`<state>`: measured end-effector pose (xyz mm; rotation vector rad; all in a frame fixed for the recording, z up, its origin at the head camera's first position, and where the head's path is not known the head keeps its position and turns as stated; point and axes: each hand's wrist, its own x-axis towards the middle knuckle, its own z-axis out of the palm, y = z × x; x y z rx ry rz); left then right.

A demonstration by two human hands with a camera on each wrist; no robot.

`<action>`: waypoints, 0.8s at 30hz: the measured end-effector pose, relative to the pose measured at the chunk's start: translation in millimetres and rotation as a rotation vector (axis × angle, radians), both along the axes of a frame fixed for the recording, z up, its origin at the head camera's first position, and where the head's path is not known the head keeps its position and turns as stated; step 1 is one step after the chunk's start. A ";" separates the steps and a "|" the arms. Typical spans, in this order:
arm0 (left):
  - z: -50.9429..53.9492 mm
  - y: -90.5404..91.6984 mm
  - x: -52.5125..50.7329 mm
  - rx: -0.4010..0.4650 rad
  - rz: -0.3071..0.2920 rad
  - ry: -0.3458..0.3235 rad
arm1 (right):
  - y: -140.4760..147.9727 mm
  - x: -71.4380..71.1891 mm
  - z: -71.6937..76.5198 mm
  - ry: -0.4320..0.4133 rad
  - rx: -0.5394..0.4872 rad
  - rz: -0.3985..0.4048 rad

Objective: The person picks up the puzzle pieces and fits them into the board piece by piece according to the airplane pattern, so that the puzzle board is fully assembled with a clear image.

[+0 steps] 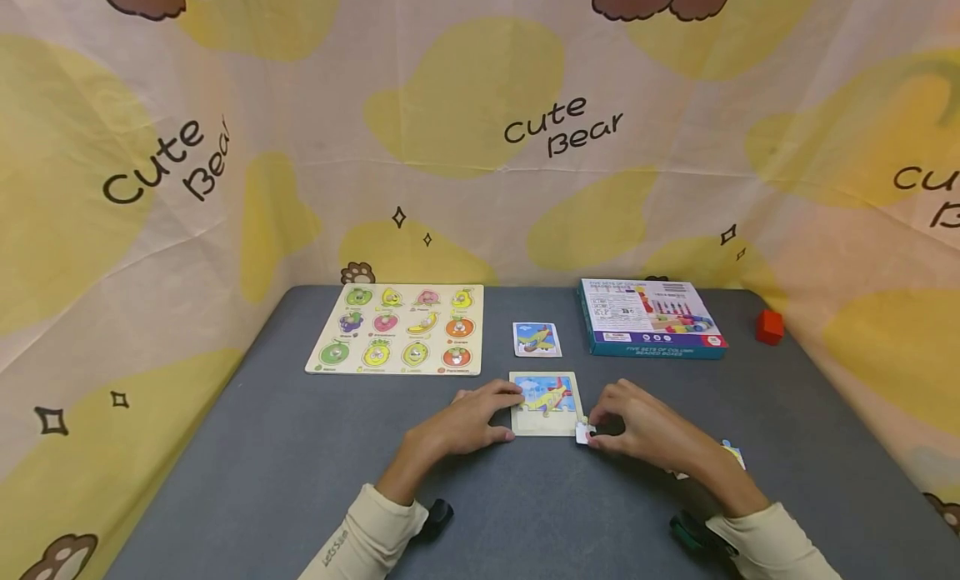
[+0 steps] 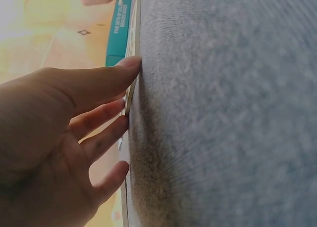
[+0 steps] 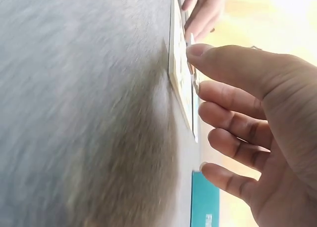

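A small jigsaw board with a pale frame lies mid-table. Airplane pieces fill its upper part; its lower part shows bare. My left hand rests against the board's left edge, thumb near the lower corner and fingertips higher up; the left wrist view shows these fingers spread and fairly straight. With thumb and fingertips my right hand pinches a jigsaw piece at the board's lower right corner. The right wrist view has this thin piece edge-on, above the board. More loose pieces lie partly hidden behind the right forearm.
Behind the board lies an airplane picture card. A fruit puzzle board sits at the back left. The beaded-boxes carton lies at the back right, with a red block beyond it. Printed cloth hangs around the table.
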<state>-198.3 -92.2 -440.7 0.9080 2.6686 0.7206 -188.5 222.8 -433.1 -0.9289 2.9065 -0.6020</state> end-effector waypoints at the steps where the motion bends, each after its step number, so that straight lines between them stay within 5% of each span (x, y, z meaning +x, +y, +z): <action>1: -0.2 0.6 0.0 0.001 0.005 0.005 | -2.9 -1.4 0.2 0.000 -0.001 0.003; 24: -5.7 3.1 -4.0 0.021 0.036 0.024 | -59.8 -23.7 -7.9 0.041 -0.053 0.118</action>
